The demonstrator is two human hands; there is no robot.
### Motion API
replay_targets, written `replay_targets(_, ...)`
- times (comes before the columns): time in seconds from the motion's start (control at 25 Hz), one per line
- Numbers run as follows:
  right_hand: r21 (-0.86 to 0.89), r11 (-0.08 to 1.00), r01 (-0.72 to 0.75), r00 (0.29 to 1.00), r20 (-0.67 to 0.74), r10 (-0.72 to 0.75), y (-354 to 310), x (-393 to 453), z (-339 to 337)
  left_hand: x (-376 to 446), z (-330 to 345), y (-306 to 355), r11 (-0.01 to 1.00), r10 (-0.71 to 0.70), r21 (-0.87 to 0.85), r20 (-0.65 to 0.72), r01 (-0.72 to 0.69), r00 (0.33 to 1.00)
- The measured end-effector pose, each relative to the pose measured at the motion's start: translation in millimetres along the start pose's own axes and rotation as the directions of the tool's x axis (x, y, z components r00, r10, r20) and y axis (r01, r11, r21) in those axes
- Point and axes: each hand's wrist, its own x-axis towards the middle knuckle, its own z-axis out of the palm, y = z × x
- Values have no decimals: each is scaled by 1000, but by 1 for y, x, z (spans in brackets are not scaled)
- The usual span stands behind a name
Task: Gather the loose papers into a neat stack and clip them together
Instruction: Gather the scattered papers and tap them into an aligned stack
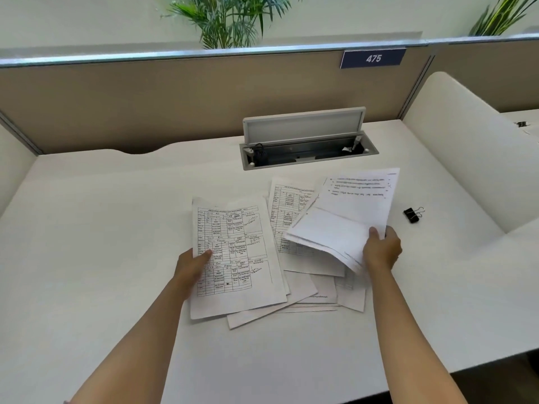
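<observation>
Loose white papers lie fanned out in the middle of the white desk (116, 228). My left hand (192, 265) holds the left edge of a sheet printed with a table form (236, 258), thumb on top. My right hand (382, 249) grips a bundle of several sheets (344, 223) and lifts it off the pile, tilted up to the right. More sheets (309, 290) stay flat beneath both, some sticking out at the bottom. A black binder clip (411, 214) lies on the desk to the right of the papers, apart from both hands.
An open cable box (306, 153) with its lid raised is set into the desk behind the papers. A beige partition with a sign reading 475 (373, 58) closes the back. A white rounded divider (466, 147) borders the desk on the right.
</observation>
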Motion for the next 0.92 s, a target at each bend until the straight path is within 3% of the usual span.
replay_targets(0.16, 119, 987, 108, 980, 153, -126, -9, -20, 18, 1, 0, -1, 1000, -27, -2, -16, 27, 1000)
replay_targets(0.36, 152, 965, 216, 894, 366, -257, -13, -67, 50, -1, 2, 2, 998, -38, -45, -29, 36, 999)
replay_targets(0.56, 90, 974, 208, 818, 530, -224, -7, -110, 79, 1, 3, 6, 989, -109, -104, -56, 103, 992)
replay_targets(0.76, -44, 926, 375, 707, 659, -256, -7, -131, 95, -4, 1, 11, 992, -74, -101, -22, 71, 997)
replay_targets(0.92, -51, 896, 442, 642, 716, -276, -1, -139, 101, -8, -1, 10, 991, -37, -128, 4, 37, 999)
